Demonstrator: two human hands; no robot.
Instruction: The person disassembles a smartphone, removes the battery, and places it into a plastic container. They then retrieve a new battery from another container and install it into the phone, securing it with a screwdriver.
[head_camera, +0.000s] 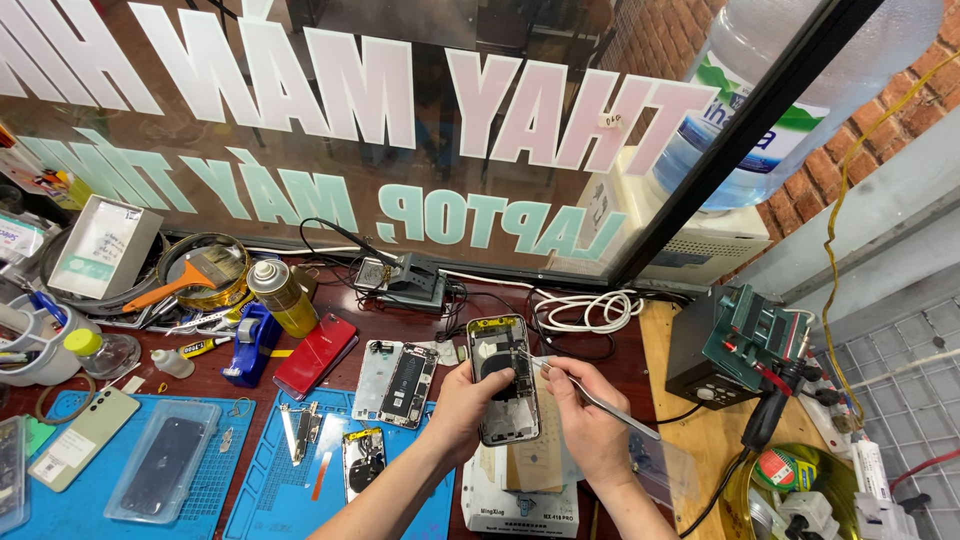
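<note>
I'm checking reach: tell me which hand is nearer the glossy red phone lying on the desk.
Left. The left hand, gripping the opened phone, is just right of the red phone; the right hand, with tweezers, lies farther right.

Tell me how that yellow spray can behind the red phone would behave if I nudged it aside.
The yellow spray can stands upright, tall and narrow, so a push near its top would probably tip it. It is round, so once down it would likely roll toward the red phone or the blue tape dispenser. Its smooth metal wall looks slippery.
</note>
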